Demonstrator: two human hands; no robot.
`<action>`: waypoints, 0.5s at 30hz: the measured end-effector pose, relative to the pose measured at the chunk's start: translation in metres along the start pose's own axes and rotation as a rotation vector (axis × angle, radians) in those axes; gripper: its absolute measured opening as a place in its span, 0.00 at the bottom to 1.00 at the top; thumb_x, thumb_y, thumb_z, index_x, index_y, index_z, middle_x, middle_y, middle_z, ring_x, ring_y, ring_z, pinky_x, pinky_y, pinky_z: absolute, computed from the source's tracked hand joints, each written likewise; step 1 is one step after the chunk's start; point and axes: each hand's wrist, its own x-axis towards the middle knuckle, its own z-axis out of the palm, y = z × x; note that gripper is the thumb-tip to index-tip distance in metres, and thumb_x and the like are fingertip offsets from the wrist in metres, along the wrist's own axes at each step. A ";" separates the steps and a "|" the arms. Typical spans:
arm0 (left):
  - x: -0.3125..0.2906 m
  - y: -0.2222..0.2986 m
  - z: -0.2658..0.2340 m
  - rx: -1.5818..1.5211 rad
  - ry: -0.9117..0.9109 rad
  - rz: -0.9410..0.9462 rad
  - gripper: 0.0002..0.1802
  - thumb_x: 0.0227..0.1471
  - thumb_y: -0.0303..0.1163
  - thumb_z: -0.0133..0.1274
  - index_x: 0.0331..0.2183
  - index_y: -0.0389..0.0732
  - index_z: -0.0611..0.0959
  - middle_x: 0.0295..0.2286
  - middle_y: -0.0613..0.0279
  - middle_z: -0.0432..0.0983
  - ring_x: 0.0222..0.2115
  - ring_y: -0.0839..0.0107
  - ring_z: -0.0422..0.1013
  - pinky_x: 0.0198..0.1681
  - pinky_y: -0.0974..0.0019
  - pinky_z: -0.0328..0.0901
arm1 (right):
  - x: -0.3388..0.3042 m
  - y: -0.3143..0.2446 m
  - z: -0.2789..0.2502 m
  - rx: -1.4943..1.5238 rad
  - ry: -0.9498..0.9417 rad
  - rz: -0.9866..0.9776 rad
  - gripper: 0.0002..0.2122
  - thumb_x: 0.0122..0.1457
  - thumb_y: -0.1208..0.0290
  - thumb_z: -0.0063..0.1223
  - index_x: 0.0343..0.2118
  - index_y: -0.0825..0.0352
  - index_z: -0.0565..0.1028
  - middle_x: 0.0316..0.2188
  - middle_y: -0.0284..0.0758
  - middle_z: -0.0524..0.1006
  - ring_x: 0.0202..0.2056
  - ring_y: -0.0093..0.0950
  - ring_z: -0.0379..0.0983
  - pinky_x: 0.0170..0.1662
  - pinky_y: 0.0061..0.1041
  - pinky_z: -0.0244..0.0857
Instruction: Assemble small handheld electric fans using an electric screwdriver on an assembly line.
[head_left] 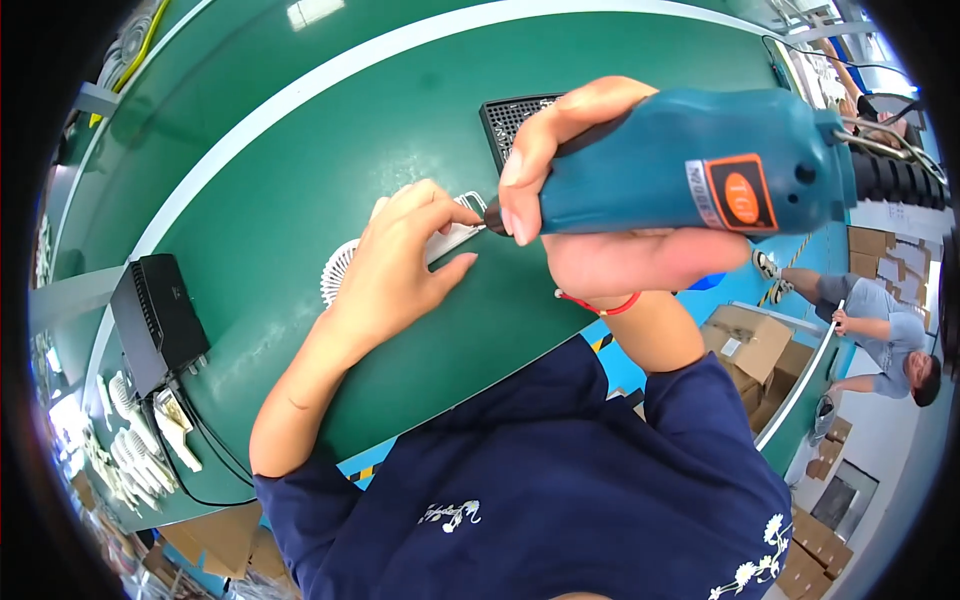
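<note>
My right hand point(590, 190) is wrapped around a teal electric screwdriver point(660, 170), held nearly level with its dark nose pointing left. Under my left hand point(400, 250) lies a white plastic part point(340, 272) on the green worktable point(250, 230). A round ribbed end shows left of the hand, and a narrow end with a loop shows at the fingertips. My left fingers bend over this part and hold it down, the thumb beside it. The screwdriver's nose meets the narrow end close to my left index fingertip; the bit and any screw are too small to make out.
Behind my right hand sits a black perforated tray point(510, 122). A black box point(160, 320) with cables stands at the left, near several white plastic pieces point(135, 455). Cardboard boxes point(745, 345) lie at the right, where another person point(885, 335) is at a bench.
</note>
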 end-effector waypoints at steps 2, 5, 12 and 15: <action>-0.002 -0.002 -0.002 0.035 -0.046 -0.034 0.16 0.39 0.23 0.61 0.36 0.39 0.79 0.30 0.60 0.69 0.36 0.62 0.68 0.44 0.62 0.60 | -0.001 0.004 0.001 -0.007 0.083 0.087 0.43 0.42 0.29 0.55 0.43 0.72 0.70 0.27 0.41 0.76 0.15 0.21 0.68 0.22 0.19 0.63; 0.002 -0.002 0.001 -0.003 -0.032 -0.020 0.16 0.40 0.23 0.60 0.36 0.39 0.79 0.31 0.59 0.69 0.37 0.60 0.68 0.44 0.61 0.61 | 0.002 0.010 -0.012 0.026 -0.031 -0.054 0.48 0.44 0.22 0.40 0.46 0.73 0.67 0.28 0.46 0.76 0.18 0.28 0.72 0.19 0.22 0.68; 0.005 -0.005 0.003 0.120 -0.061 0.017 0.18 0.40 0.22 0.59 0.38 0.38 0.79 0.33 0.58 0.69 0.39 0.58 0.67 0.45 0.60 0.61 | -0.001 0.007 -0.006 -0.228 0.046 0.074 0.48 0.45 0.22 0.38 0.45 0.74 0.67 0.25 0.45 0.75 0.16 0.26 0.71 0.17 0.20 0.67; 0.005 -0.006 0.005 0.082 -0.012 0.059 0.21 0.39 0.20 0.59 0.41 0.38 0.78 0.35 0.58 0.69 0.40 0.57 0.67 0.45 0.59 0.62 | -0.002 0.008 0.001 -0.296 0.075 0.063 0.48 0.44 0.21 0.36 0.42 0.75 0.66 0.21 0.44 0.74 0.15 0.25 0.70 0.17 0.20 0.66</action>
